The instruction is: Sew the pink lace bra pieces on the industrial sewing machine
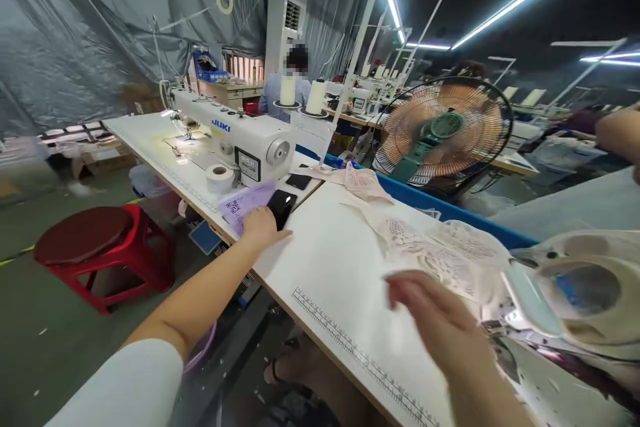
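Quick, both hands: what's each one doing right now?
Left hand: resting on the purple paper slip and flat black phone; grip cannot be told.
Right hand: open, blurred, beside the cream lace fabric.

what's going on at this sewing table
A person is at a long white work table with a white Juki sewing machine at its far end. Their left hand rests on a purple paper slip with a QR code and on the edge of a black phone; whether it grips either is unclear. Their right hand, blurred, is over pale lace fabric pieces spread on the table. A green fan with orange blades stands behind.
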Action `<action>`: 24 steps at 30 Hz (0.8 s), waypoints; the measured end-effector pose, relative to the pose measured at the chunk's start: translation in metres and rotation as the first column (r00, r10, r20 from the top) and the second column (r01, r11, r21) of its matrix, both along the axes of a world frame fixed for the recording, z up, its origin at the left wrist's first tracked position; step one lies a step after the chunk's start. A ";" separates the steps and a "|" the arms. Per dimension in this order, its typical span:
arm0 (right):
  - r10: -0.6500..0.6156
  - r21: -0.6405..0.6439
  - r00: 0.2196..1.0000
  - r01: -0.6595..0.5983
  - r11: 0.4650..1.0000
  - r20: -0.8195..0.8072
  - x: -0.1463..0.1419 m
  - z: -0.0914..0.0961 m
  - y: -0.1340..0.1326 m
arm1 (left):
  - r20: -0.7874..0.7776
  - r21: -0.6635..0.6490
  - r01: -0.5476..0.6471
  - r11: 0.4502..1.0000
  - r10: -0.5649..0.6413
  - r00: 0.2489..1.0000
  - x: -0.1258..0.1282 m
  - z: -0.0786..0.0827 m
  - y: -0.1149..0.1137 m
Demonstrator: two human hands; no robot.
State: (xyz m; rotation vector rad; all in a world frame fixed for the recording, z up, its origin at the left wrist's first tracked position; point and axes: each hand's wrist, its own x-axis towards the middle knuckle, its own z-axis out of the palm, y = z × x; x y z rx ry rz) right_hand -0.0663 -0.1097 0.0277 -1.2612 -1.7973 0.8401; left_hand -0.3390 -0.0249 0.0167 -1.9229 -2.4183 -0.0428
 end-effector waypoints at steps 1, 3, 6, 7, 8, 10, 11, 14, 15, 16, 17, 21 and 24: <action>0.054 -0.053 0.998 -0.052 0.997 0.022 -0.016 -0.003 0.010 | 0.007 0.001 -0.012 1.000 0.012 1.000 0.003 -0.002 0.003; 0.105 -0.141 0.993 -0.095 0.985 0.061 -0.044 -0.012 0.025 | 0.020 0.003 -0.013 1.000 0.013 1.000 0.007 0.000 0.005; 0.048 -0.168 0.993 -0.030 0.985 0.104 -0.069 -0.030 0.044 | 0.060 0.010 0.007 1.000 -0.008 0.998 0.000 0.010 0.010; 0.028 -0.173 0.994 -0.010 0.985 0.102 -0.072 -0.036 0.049 | 0.094 0.003 -0.003 1.000 0.003 0.996 -0.006 0.014 0.012; 0.014 -0.179 0.996 0.002 0.984 0.090 -0.074 -0.040 0.052 | 0.139 -0.012 -0.017 1.000 0.019 0.990 -0.012 0.019 0.013; 0.012 -0.202 0.999 -0.006 0.979 0.031 -0.072 -0.047 0.055 | 0.251 -0.022 -0.043 0.999 0.047 0.967 -0.021 0.027 0.010; 0.022 -0.215 1.000 -0.025 0.976 -0.015 -0.071 -0.048 0.055 | 0.308 -0.013 -0.039 0.999 0.041 0.951 -0.022 0.030 0.006; 0.075 -0.246 0.979 -0.121 0.962 -0.189 -0.068 -0.048 0.048 | 0.413 0.127 0.028 0.992 -0.078 0.907 -0.005 0.029 -0.019; 0.090 -0.249 0.965 -0.152 0.956 -0.246 -0.069 -0.047 0.045 | 0.412 0.203 0.059 0.977 -0.140 0.900 0.008 0.026 -0.030; 0.095 -0.249 0.950 -0.173 0.953 -0.297 -0.071 -0.045 0.042 | 0.388 0.283 0.096 0.954 -0.206 0.898 0.024 0.021 -0.040; 0.089 -0.246 0.937 -0.179 0.952 -0.337 -0.073 -0.044 0.039 | 0.359 0.352 0.136 0.926 -0.267 0.894 0.041 0.015 -0.050; -0.005 -0.265 0.913 -0.113 0.958 -0.408 -0.067 -0.037 0.030 | 0.300 0.402 0.270 0.875 -0.404 0.864 0.094 -0.012 -0.076; -0.049 -0.337 0.928 -0.086 0.937 -0.371 -0.031 -0.033 0.023 | 0.272 0.401 0.419 0.815 -0.542 0.795 0.089 -0.028 -0.080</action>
